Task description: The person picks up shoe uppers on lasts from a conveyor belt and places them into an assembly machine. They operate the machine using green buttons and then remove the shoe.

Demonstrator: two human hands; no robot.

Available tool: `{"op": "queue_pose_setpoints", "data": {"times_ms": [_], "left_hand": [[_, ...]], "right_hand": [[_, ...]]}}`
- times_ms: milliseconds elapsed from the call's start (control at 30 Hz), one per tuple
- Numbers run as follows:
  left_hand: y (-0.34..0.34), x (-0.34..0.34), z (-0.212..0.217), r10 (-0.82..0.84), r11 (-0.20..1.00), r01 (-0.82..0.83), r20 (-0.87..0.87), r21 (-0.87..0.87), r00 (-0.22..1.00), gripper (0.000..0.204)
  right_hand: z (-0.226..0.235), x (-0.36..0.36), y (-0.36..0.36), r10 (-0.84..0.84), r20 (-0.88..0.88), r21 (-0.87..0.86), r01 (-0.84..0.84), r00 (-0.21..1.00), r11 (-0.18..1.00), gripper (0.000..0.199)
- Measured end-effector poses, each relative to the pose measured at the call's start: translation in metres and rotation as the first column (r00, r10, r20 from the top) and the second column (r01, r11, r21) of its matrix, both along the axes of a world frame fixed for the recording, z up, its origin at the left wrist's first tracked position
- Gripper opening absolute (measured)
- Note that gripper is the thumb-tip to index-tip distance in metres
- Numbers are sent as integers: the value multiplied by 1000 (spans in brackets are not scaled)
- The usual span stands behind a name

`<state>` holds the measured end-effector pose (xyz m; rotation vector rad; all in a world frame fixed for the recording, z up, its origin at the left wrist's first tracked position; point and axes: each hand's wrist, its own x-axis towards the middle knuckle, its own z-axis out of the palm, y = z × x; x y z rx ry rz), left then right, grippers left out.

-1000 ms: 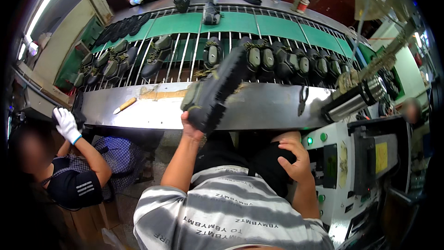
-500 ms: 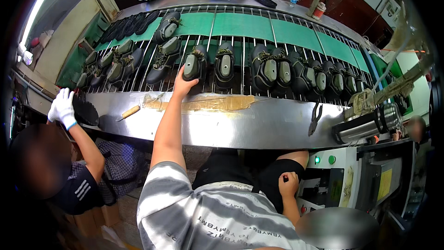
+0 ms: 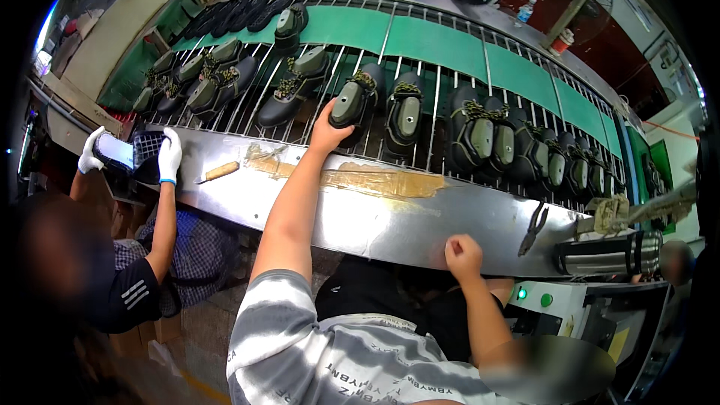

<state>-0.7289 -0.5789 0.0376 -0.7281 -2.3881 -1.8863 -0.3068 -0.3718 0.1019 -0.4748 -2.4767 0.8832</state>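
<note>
- Steel counter (image 3: 420,217) fronts a green conveyor (image 3: 450,41) of wire racks lined with dark shoes.
- Left hand (image 3: 328,129) reaches across, fingers closed on the heel of 1 olive-soled shoe (image 3: 352,101) lying on the rack.
- Right hand (image 3: 463,255) rests at the counter edge, fingers curled together, holding nothing.
- Likely step: seating the shoe; next, letting go cleanly without nudging the neighbouring shoe (image 3: 405,114).

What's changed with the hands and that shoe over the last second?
The left hand carried the dark shoe from above the steel ledge forward onto the wire rack and now rests at its heel, among the other shoes. The right hand moved from the lap up to the ledge's near edge. The wooden-handled knife and pliers stayed put.
</note>
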Motion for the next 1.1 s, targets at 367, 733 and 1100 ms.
{"op": "queue_pose_setpoints", "data": {"times_ms": [367, 733, 1100], "left_hand": [[1, 25, 25, 130, 990, -132, -40, -45, 991, 78], [5, 27, 40, 192, 974, -176, 104, -145, 976, 83], [-78, -240, 78, 376, 927, -374, -78, 38, 924, 67]], "right_hand": [[-37, -142, 0, 168, 216, 89, -191, 962, 978, 12], [-40, -162, 3, 222, 264, 125, -261, 939, 957, 13], [-37, -166, 4, 228, 327, 100, -274, 917, 957, 12]]}}
